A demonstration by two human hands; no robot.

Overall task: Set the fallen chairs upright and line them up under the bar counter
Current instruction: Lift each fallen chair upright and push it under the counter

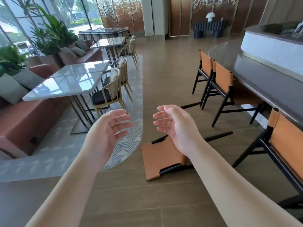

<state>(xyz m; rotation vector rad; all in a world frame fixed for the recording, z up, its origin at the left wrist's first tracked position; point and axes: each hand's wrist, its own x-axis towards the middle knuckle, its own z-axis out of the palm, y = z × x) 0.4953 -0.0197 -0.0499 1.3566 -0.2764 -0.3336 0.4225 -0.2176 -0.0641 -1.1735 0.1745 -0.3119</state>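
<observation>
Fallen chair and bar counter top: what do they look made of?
Fallen chair: tan backrest panel looks like leather or a lookalike, smooth and matte; black rails seem painted wood, possibly metal. Bar counter top: dark polished stone or laminate, judging by its soft sheen.

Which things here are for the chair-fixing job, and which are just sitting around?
For the job: fallen chair, upright bar chairs, bar counter, left hand, right hand.

Just there: white tables, wooden dining chairs, sofa, plants, lamp.

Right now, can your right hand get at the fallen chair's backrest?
Probably yes: the right hand hovers open just above the fallen chair, and nothing lies between it and the tan backrest.
</observation>
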